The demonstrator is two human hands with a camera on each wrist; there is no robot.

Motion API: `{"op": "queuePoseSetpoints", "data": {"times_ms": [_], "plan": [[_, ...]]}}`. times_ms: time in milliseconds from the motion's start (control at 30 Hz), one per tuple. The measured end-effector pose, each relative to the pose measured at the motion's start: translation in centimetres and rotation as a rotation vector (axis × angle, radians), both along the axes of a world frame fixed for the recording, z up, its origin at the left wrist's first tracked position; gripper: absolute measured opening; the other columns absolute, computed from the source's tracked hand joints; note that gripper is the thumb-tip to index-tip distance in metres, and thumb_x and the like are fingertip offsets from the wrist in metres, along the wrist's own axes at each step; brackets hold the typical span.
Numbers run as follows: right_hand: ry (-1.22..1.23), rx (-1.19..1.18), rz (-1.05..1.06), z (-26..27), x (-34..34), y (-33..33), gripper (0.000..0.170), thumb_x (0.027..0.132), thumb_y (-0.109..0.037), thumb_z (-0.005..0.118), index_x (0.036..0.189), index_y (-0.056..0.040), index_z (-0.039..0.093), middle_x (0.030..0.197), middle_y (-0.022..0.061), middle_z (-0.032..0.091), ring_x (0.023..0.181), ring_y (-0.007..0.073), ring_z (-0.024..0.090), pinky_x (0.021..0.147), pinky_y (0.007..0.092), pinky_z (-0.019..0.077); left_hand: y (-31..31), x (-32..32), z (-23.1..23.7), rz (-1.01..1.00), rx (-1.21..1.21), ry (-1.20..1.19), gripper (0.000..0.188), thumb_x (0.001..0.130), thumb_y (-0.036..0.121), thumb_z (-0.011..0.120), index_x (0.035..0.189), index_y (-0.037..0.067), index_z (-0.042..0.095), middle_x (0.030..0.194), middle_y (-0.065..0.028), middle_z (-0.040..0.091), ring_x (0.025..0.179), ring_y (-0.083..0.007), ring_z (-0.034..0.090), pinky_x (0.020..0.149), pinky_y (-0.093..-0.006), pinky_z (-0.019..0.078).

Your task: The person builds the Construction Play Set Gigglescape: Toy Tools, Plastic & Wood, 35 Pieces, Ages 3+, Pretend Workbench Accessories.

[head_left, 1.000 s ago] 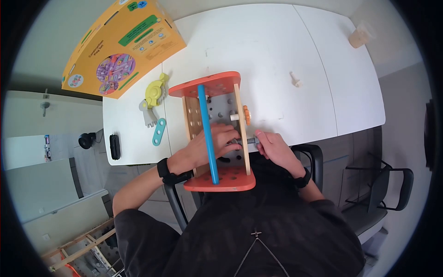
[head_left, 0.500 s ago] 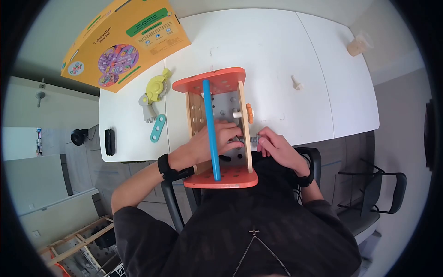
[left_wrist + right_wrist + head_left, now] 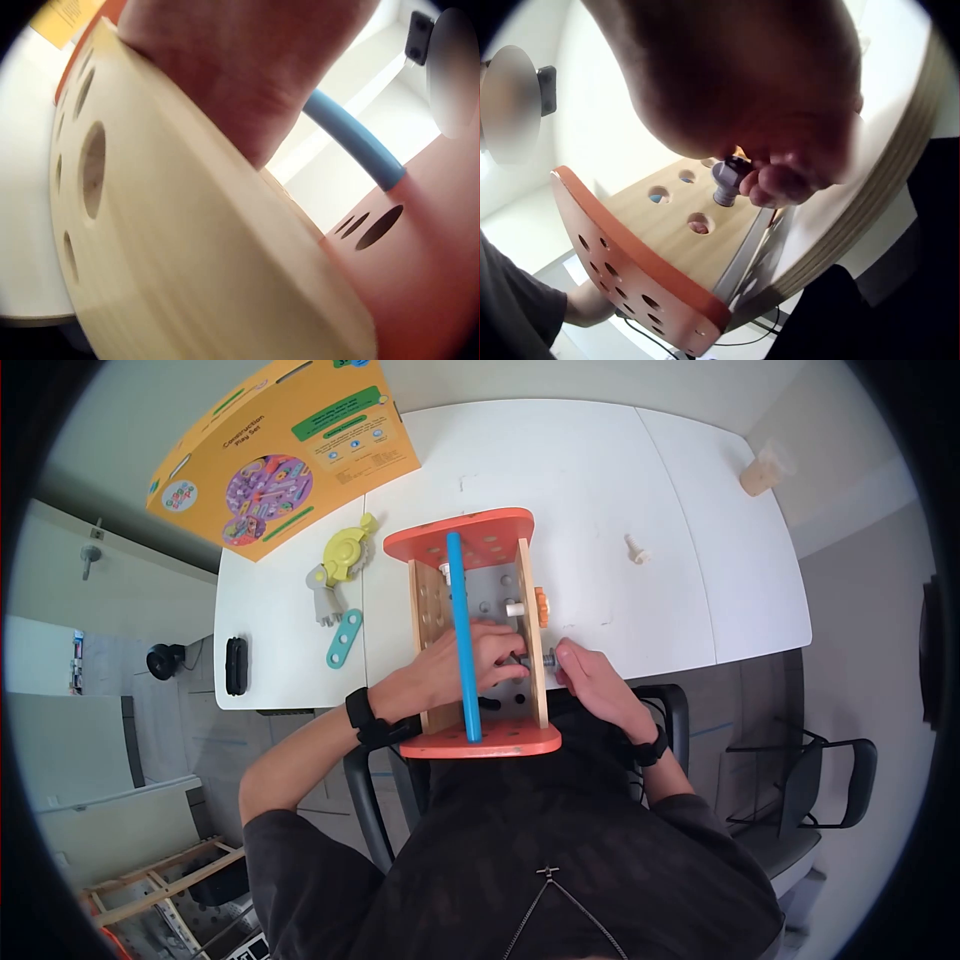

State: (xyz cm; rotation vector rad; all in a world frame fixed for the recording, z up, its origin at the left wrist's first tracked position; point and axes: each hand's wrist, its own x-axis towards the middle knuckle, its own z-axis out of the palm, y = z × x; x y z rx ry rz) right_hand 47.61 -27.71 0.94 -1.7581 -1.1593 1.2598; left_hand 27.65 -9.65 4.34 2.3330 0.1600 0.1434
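Observation:
A toy toolbox with red end panels (image 3: 480,744), holed wooden sides (image 3: 660,217) and a blue rod handle (image 3: 462,635) stands at the table's near edge. Through its right side runs a grey toy bolt (image 3: 726,178). My right hand (image 3: 597,682) pinches the bolt's head from outside, fingers curled at it in the right wrist view. Reaching under the rod, my left hand (image 3: 475,660) holds the bolt's inner end between thumb and fingers; the fingers partly hide that end. Farther along the same side sits an orange nut (image 3: 542,606) on a white bolt (image 3: 515,609).
Left of the toolbox lie a yellow and grey toy saw (image 3: 342,555), a teal holed strip (image 3: 345,638) and a black case (image 3: 236,666). A yellow box (image 3: 330,480) stands behind them. A small cream bolt (image 3: 637,550) and a plastic cup (image 3: 763,472) are at the right.
Less of the bolt's shaft shows between the right hand and the wooden side, and the right hand is slightly closer to it. The left hand keeps its place inside; the head view has shifted slightly.

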Motion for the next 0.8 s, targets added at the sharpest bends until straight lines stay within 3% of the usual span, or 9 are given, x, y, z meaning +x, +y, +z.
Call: {"op": "queuePoseSetpoints", "data": {"times_ms": [167, 300, 367, 467, 600, 667, 767, 800], "plan": [[-0.142, -0.154, -0.004, 0.8, 0.2, 0.2, 0.038, 0.117, -0.033, 0.040, 0.118, 0.0014, 0.057, 0.080, 0.0097, 0.064, 0.066, 0.0220, 0.060, 0.071, 0.0367, 0.0513, -0.3, -0.1, 0.8, 0.021, -0.003, 0.032, 0.030, 0.095, 0.026, 0.078, 0.108, -0.001, 0.073, 0.084, -0.0140, 0.062, 0.084, -0.0342, 0.062, 0.079, -0.0448, 0.0530], [0.030, 0.149, -0.118, 1.1, -1.0, -0.8, 0.052, 0.117, -0.038, 0.036, 0.101, 0.0031, 0.064, 0.072, 0.0144, 0.064, 0.066, 0.0296, 0.063, 0.074, 0.0419, 0.0518, -0.1, 0.1, 0.4, 0.004, 0.031, 0.020, 0.029, 0.094, 0.026, 0.079, 0.104, -0.001, 0.073, 0.082, -0.0136, 0.062, 0.082, -0.0346, 0.063, 0.078, -0.0459, 0.0530], [-0.044, 0.142, -0.106, 0.3, -1.1, -0.8, 0.053, 0.117, -0.038, 0.036, 0.099, 0.0025, 0.066, 0.069, 0.0147, 0.064, 0.066, 0.0299, 0.064, 0.074, 0.0416, 0.0516, -0.2, 0.2, 0.5, 0.000, 0.054, 0.026, 0.029, 0.093, 0.026, 0.079, 0.102, 0.000, 0.072, 0.081, -0.0133, 0.062, 0.081, -0.0344, 0.063, 0.078, -0.0459, 0.0529], [-0.221, 0.016, 0.006, 0.6, -0.5, 0.5, 0.042, 0.117, -0.034, 0.038, 0.111, -0.0006, 0.063, 0.071, 0.0108, 0.065, 0.065, 0.0231, 0.064, 0.071, 0.0373, 0.0510, -0.2, 0.4, 0.4, 0.003, 0.080, -0.001, 0.028, 0.093, 0.026, 0.080, 0.098, 0.000, 0.071, 0.081, -0.0127, 0.062, 0.081, -0.0340, 0.064, 0.077, -0.0453, 0.0527], [-0.150, -0.168, 0.017, 0.5, 0.3, 0.5, 0.038, 0.116, -0.032, 0.039, 0.116, -0.0012, 0.061, 0.071, 0.0112, 0.065, 0.066, 0.0263, 0.065, 0.071, 0.0382, 0.0510, -0.6, 0.3, 0.0, 0.014, 0.044, 0.019, 0.028, 0.092, 0.025, 0.080, 0.096, 0.000, 0.070, 0.081, -0.0123, 0.062, 0.081, -0.0339, 0.064, 0.076, -0.0451, 0.0525], [-0.070, -0.067, -0.102, 2.5, -0.5, -0.8, 0.039, 0.116, -0.034, 0.040, 0.115, -0.0001, 0.061, 0.071, 0.0128, 0.064, 0.066, 0.0304, 0.065, 0.072, 0.0404, 0.0513, -0.4, 0.4, 0.5, 0.018, 0.052, 0.036, 0.027, 0.092, 0.025, 0.080, 0.096, -0.001, 0.070, 0.081, -0.0124, 0.062, 0.082, -0.0340, 0.064, 0.076, -0.0452, 0.0525], [0.065, 0.218, -0.127, 0.2, -1.3, -1.6, 0.043, 0.116, -0.038, 0.042, 0.114, 0.0008, 0.060, 0.070, 0.0120, 0.063, 0.063, 0.0294, 0.063, 0.070, 0.0400, 0.0508, -0.6, 0.4, 0.8, 0.010, 0.063, 0.036, 0.027, 0.093, 0.024, 0.080, 0.096, -0.001, 0.070, 0.082, -0.0127, 0.063, 0.082, -0.0342, 0.064, 0.076, -0.0454, 0.0525], [0.012, 0.208, -0.116, -0.2, -1.4, -1.5, 0.042, 0.116, -0.038, 0.042, 0.115, 0.0007, 0.060, 0.071, 0.0111, 0.063, 0.064, 0.0264, 0.062, 0.069, 0.0390, 0.0506, -0.6, 0.4, 0.9, 0.009, 0.066, 0.042, 0.027, 0.093, 0.024, 0.080, 0.097, -0.001, 0.070, 0.082, -0.0128, 0.063, 0.082, -0.0342, 0.064, 0.076, -0.0454, 0.0525]]}}
